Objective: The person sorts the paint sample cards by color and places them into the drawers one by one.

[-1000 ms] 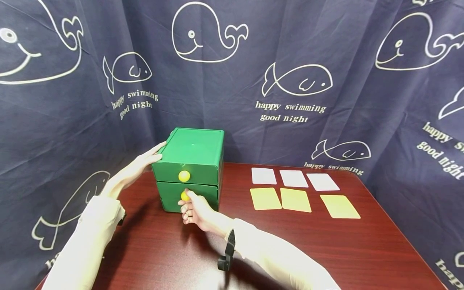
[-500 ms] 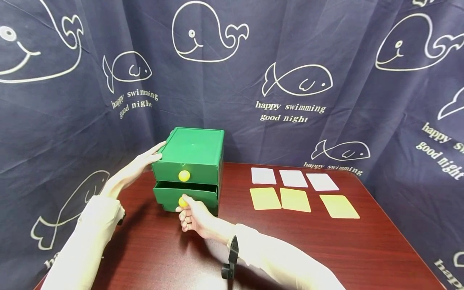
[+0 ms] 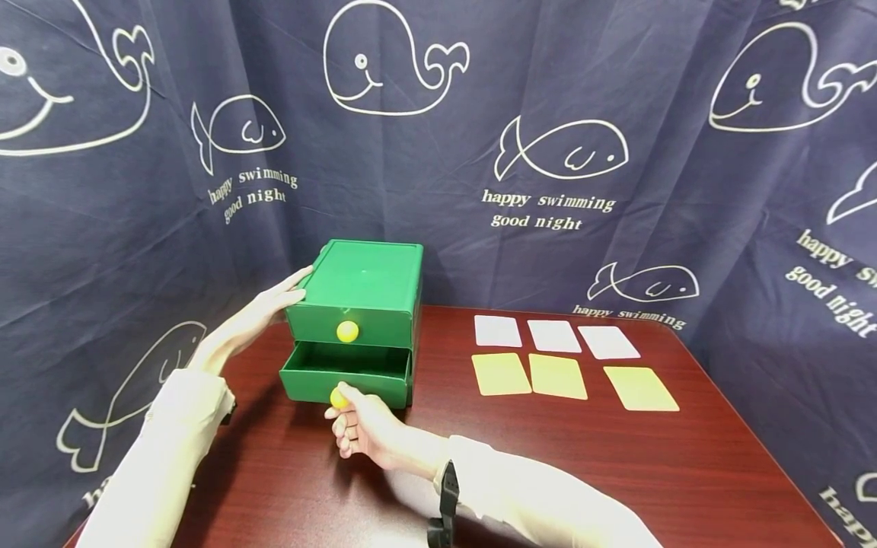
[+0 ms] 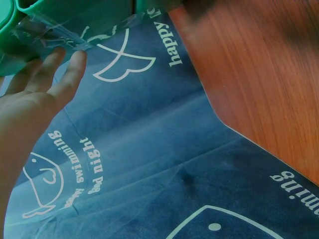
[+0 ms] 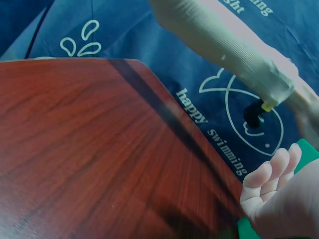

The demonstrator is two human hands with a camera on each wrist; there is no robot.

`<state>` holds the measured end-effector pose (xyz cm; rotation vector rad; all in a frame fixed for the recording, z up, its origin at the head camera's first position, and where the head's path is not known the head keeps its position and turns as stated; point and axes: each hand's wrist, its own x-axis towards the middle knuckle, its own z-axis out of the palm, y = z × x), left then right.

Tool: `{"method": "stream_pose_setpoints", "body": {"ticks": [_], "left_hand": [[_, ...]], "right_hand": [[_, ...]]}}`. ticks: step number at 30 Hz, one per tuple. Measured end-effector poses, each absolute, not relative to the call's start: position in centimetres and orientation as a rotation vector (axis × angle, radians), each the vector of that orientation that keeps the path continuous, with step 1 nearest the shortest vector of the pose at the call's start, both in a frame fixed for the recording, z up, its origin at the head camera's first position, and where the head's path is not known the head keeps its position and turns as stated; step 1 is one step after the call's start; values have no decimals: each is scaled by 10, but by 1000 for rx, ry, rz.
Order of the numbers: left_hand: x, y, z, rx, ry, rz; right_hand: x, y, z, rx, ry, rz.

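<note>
A green two-drawer cabinet (image 3: 366, 274) stands on the table, left of centre in the head view. My left hand (image 3: 256, 316) rests against its left side, fingers extended; the left wrist view shows those fingers (image 4: 70, 79) at the green side, which has clear film or tape on it. With thumb and fingers, my right hand (image 3: 373, 428) pinches the round yellow knob (image 3: 337, 399) of the lower drawer (image 3: 308, 385). This drawer is pulled partway out, and its visible inside holds nothing. Above it, the upper drawer (image 3: 315, 326) is closed, with its own yellow knob (image 3: 347, 331).
To the right, three white cards (image 3: 498, 332) lie in a row on the dark red table (image 3: 548, 457). Three yellow cards (image 3: 502, 374) form a row in front of them. A navy curtain (image 3: 438, 167) with whale and fish drawings hangs behind and beside the table.
The lower drawer, closed a second ago, has slid out toward me with my right hand on its knob. My left hand has stayed against the cabinet's side.
</note>
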<state>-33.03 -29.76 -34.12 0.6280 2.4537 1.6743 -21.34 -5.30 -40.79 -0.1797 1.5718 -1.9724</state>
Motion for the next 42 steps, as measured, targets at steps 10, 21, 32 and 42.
{"method": "stream_pose_setpoints", "body": {"ticks": [10, 21, 32, 42], "left_hand": [[-331, -298, -342, 645, 2457, 1662], [-331, -298, -343, 647, 2439, 1680], [-331, -297, -343, 655, 2411, 1701], [-330, -298, -343, 672, 2411, 1708]], "right_hand": [[-195, -52, -406, -202, 1555, -1940], [-180, -48, -407, -242, 1527, -1906], [-167, -46, -413, -265, 1522, -1885], [-163, -43, -417, -297, 1503, -1857]]}}
